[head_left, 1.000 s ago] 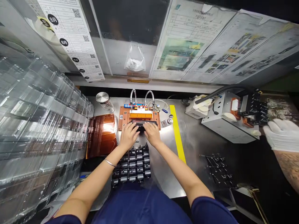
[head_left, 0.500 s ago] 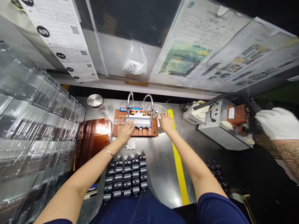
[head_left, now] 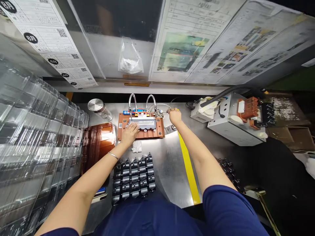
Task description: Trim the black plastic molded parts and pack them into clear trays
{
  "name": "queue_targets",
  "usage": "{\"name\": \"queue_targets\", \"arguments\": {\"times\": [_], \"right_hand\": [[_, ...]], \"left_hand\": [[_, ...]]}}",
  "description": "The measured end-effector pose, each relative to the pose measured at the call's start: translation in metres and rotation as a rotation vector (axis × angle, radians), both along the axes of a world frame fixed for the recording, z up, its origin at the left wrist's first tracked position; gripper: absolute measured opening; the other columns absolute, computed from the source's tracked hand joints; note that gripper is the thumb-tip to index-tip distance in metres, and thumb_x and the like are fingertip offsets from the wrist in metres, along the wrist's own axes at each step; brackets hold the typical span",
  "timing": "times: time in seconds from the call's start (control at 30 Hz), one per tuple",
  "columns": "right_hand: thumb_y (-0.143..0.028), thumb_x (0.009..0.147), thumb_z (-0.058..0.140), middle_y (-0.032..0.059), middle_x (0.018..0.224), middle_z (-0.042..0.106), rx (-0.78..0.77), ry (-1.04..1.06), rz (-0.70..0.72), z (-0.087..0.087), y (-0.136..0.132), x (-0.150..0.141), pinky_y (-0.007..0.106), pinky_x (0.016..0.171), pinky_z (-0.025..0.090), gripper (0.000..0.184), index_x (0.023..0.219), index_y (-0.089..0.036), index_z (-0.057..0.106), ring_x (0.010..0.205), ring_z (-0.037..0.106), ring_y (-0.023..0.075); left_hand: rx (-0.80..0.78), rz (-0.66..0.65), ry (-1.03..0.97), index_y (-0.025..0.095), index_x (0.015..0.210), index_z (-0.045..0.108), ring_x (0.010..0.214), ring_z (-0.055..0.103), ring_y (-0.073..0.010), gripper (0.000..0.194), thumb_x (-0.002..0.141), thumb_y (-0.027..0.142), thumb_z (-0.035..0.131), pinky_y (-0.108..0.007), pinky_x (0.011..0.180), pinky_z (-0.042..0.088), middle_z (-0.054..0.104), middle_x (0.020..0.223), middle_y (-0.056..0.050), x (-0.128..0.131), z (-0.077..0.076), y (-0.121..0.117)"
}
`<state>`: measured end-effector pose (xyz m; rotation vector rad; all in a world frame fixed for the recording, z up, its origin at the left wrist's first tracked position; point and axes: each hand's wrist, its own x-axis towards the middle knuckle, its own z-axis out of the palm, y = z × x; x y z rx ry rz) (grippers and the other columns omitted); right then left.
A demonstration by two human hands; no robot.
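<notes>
Right hand (head_left: 175, 117): shifted back past the button (head_left: 174, 127) since the earlier frame; fingers curled near the white cable (head_left: 165, 105), grip hidden.
Left hand (head_left: 131, 133): laid flat over the grey piece's (head_left: 147, 124) left end, not grasping.
Grey piece: on the brown fixture (head_left: 161, 124); probably light, stiff; hold by both ends.

Left hand (head_left: 130, 133) palm down, right hand (head_left: 175, 116) curled, arms (head_left: 94, 177) outstretched
</notes>
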<state>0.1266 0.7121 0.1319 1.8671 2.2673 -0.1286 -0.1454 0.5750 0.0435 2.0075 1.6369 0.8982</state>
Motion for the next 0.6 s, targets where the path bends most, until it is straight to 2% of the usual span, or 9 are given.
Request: {"name": "queue_targets", "arguments": {"times": [0.07, 0.13, 0.27, 0.37, 0.47, 0.53, 0.6], "right_hand": [[-0.005, 0.087, 0.034, 0.0204, 0.114, 0.064, 0.007, 0.053, -0.036, 0.004, -0.003, -0.004, 0.04, 0.084, 0.041, 0.041, 0.111, -0.012, 0.067, 0.11, 0.05, 0.0303], [-0.003, 0.087, 0.034, 0.0218, 0.116, 0.063, 0.017, 0.11, -0.084, 0.006, -0.011, -0.014, 0.04, 0.086, 0.041, 0.041, 0.109, -0.01, 0.067, 0.112, 0.051, 0.0307], [-0.01, 0.09, 0.039, 0.0192, 0.106, 0.067, -0.013, 0.256, -0.169, 0.002, -0.045, -0.047, 0.034, 0.082, 0.046, 0.036, 0.116, -0.011, 0.063, 0.099, 0.062, 0.0255], [-0.022, 0.089, 0.048, 0.013, 0.101, 0.071, -0.072, 0.374, -0.174, -0.009, -0.085, -0.064, 0.028, 0.077, 0.05, 0.039, 0.126, -0.014, 0.056, 0.089, 0.067, 0.0212], [-0.023, 0.084, 0.053, 0.0114, 0.11, 0.069, -0.102, 0.547, -0.197, -0.023, -0.131, -0.061, 0.028, 0.075, 0.053, 0.056, 0.138, -0.014, 0.043, 0.089, 0.067, 0.0195], [-0.022, 0.08, 0.055, 0.0106, 0.109, 0.069, -0.135, 0.76, -0.221, -0.029, -0.163, -0.049, 0.03, 0.073, 0.054, 0.065, 0.142, -0.017, 0.038, 0.085, 0.068, 0.0187], [-0.02, 0.076, 0.055, 0.0093, 0.114, 0.067, -0.151, 0.976, -0.188, -0.03, -0.194, -0.034, 0.031, 0.074, 0.055, 0.066, 0.141, -0.021, 0.04, 0.087, 0.067, 0.0176]], "left_hand": [[-0.03, -0.002, 0.004, 0.021, 0.107, 0.069, 0.125, 0.052, -0.0281, 0.027, 0.089, 0.028, 0.05, -0.051, 0.11, 0.035, 0.064, 0.125, -0.012, -0.002, 0.007, 0.001], [-0.093, 0.064, 0.002, 0.019, 0.113, 0.066, 0.127, 0.051, -0.0273, 0.031, 0.089, 0.027, 0.048, -0.048, 0.11, 0.034, 0.062, 0.128, -0.013, -0.006, 0.017, 0.005], [-0.387, 0.435, -0.034, 0.008, 0.124, 0.056, 0.136, 0.037, -0.036, 0.048, 0.083, 0.032, 0.057, -0.052, 0.11, 0.029, 0.042, 0.144, -0.025, -0.009, 0.041, 0.016], [-0.532, 0.535, -0.095, 0.008, 0.118, 0.057, 0.139, 0.03, -0.0386, 0.047, 0.078, 0.032, 0.064, -0.052, 0.11, 0.026, 0.038, 0.145, -0.027, -0.005, 0.056, 0.015], [-0.557, 0.547, -0.116, 0.009, 0.109, 0.058, 0.127, 0.047, -0.0379, 0.044, 0.071, 0.029, 0.071, -0.049, 0.103, 0.037, 0.055, 0.129, -0.028, 0.002, 0.064, -0.012], [-0.529, 0.527, -0.181, 0.011, 0.109, 0.055, 0.11, 0.061, -0.0323, 0.046, 0.069, 0.026, 0.072, -0.045, 0.094, 0.045, 0.066, 0.112, -0.022, 0.008, 0.066, -0.047], [-0.414, 0.472, -0.263, 0.014, 0.111, 0.052, 0.097, 0.066, -0.0259, 0.048, 0.068, 0.023, 0.073, -0.042, 0.089, 0.049, 0.068, 0.104, -0.015, 0.014, 0.07, -0.09]]}}
